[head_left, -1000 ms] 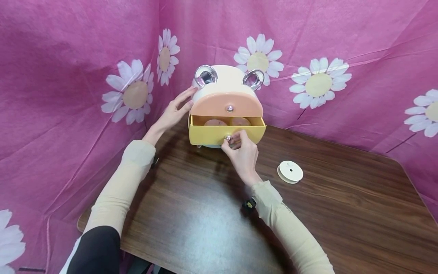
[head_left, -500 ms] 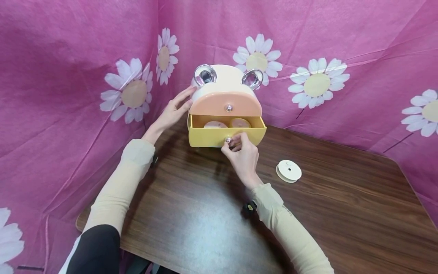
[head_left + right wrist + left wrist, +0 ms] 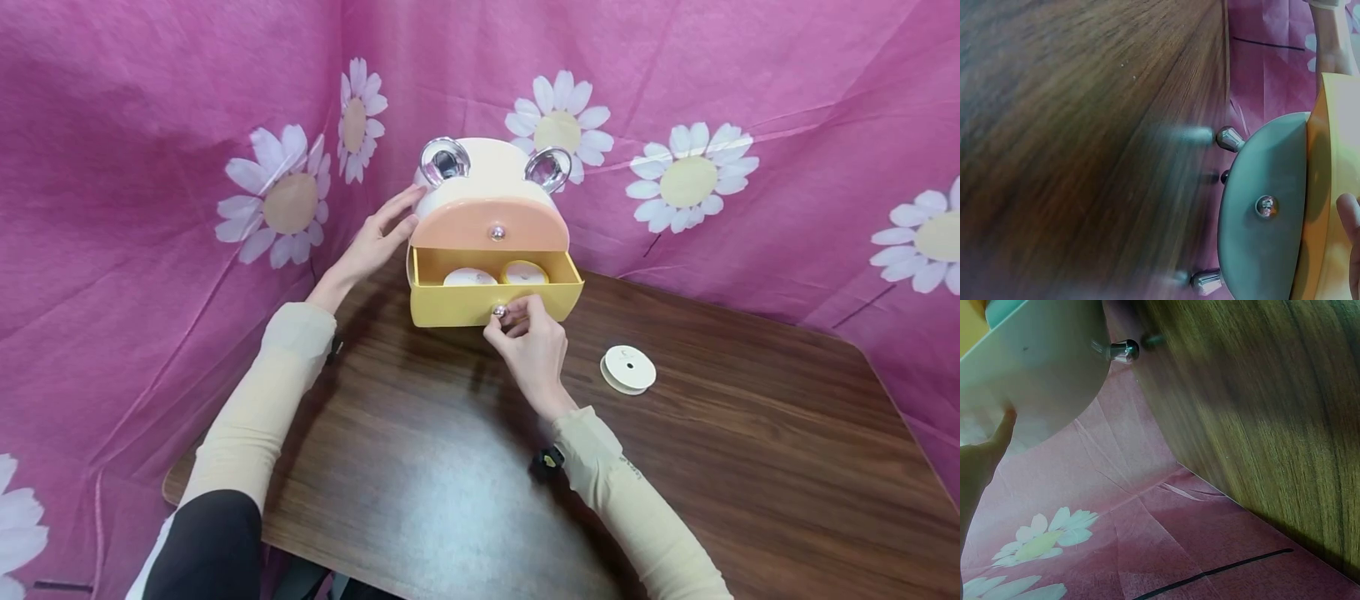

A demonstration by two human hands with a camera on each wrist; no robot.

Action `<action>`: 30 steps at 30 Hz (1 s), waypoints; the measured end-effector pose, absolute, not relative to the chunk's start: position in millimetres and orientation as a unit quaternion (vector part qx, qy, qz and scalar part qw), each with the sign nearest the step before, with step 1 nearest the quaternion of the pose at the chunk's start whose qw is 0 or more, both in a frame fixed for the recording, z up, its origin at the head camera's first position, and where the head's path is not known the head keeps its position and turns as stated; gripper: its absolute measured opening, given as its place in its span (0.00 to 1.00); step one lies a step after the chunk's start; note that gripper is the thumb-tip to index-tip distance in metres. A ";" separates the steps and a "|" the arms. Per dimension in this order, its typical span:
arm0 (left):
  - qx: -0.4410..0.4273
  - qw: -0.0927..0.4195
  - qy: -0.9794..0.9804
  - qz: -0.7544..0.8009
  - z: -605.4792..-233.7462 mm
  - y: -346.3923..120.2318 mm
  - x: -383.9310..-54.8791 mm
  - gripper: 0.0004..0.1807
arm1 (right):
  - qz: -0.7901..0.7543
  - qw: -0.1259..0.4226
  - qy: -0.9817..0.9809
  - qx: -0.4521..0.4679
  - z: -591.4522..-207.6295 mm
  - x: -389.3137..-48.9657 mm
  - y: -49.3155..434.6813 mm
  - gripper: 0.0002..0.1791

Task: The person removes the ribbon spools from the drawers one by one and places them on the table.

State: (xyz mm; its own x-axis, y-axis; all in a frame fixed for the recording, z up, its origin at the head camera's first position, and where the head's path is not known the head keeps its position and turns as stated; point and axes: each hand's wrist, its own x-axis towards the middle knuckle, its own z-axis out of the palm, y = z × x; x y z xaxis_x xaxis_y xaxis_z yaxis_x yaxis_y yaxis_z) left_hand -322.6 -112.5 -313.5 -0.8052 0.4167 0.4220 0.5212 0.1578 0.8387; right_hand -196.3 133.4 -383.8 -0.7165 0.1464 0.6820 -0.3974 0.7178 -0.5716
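Note:
A small frog-shaped chest of drawers [image 3: 491, 179] stands at the back of the table, white with an orange top drawer [image 3: 457, 225] and silver ring eyes. Its yellow middle drawer [image 3: 450, 308] is pulled out, with two round spools [image 3: 525, 272] lying inside. My right hand [image 3: 534, 346] pinches the drawer's silver knob [image 3: 499, 311] between thumb and fingers. With straight fingers, my left hand [image 3: 378, 240] rests against the chest's left side. The right wrist view shows a green bottom drawer [image 3: 1260, 169] in place below the yellow one.
A white ribbon spool [image 3: 628, 370] lies on the brown wooden table [image 3: 735, 433], right of my right hand. Pink cloth [image 3: 465, 67] with daisies hangs behind and to the left. Silver feet [image 3: 1230, 139] raise the chest off the tabletop.
My right hand has drawn the yellow drawer further out toward me, and more of the two spools inside shows. The left hand keeps its place on the chest's side.

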 end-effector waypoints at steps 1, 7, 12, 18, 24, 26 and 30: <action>-0.308 0.045 -0.759 -0.571 -313.8 -112.6 -323.2 0.27 | 0.368 0.370 -0.850 0.074 -383.7 -196.3 133.3 0.10; -0.304 0.040 -0.762 -0.571 -314.8 -112.7 -324.8 0.28 | 0.366 0.371 -0.850 0.075 -384.9 -196.1 133.8 0.10; -0.300 0.041 -0.762 -0.572 -315.2 -113.0 -324.3 0.27 | 0.369 0.371 -0.849 0.076 -385.7 -194.8 133.9 0.10; -0.304 0.043 -0.761 -0.572 -314.3 -112.4 -323.8 0.28 | 0.367 0.372 -0.849 0.078 -385.2 -192.4 134.4 0.09; -0.308 0.048 -0.759 -0.572 -313.9 -111.8 -323.5 0.27 | 0.365 0.374 -0.848 0.082 -383.9 -189.9 134.7 0.09; -0.308 0.049 -0.759 -0.571 -313.5 -111.8 -323.3 0.27 | 0.364 0.376 -0.848 0.084 -383.3 -189.0 134.7 0.09; -0.309 0.050 -0.761 -0.568 -313.1 -111.3 -322.7 0.27 | 0.358 0.381 -0.848 0.088 -384.4 -188.5 135.0 0.10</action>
State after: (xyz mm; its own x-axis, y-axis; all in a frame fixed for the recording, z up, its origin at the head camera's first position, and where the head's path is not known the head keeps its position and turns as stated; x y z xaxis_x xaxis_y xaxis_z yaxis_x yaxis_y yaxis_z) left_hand -322.7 -111.3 -313.1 -0.8037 0.4140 0.4274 0.5278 0.1646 0.8332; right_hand -188.5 135.0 -384.4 -0.6936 0.1228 0.7098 -0.4228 0.7284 -0.5391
